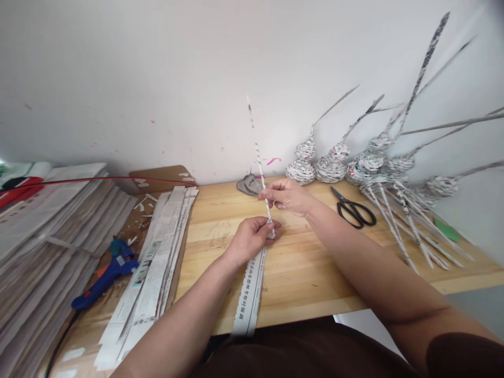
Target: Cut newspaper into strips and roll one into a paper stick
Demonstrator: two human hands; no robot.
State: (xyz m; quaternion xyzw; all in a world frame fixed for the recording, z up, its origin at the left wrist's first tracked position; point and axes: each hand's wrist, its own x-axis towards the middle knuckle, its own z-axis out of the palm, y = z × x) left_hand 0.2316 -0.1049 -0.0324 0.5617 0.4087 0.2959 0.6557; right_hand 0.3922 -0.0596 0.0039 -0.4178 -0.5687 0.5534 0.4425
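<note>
A newspaper strip (249, 294) hangs toward me over the table's front edge. Its upper part is rolled into a thin paper tube (259, 157) that points up toward the wall. My left hand (255, 234) pinches the strip at the lower end of the rolled part, thumb on top. Higher up, my right hand (285, 196) holds the tube between thumb and fingers. Both hands are just above the wooden table (212, 210), near its middle.
Black scissors (350, 206) and loose paper tubes (413, 226) lie right, before several woven paper gourds (301, 163). At left are cut newspaper strips (153, 273), a blue glue gun (104, 278) with a cord, and a newspaper stack (51, 247). A grey object (249, 185) lies by the wall.
</note>
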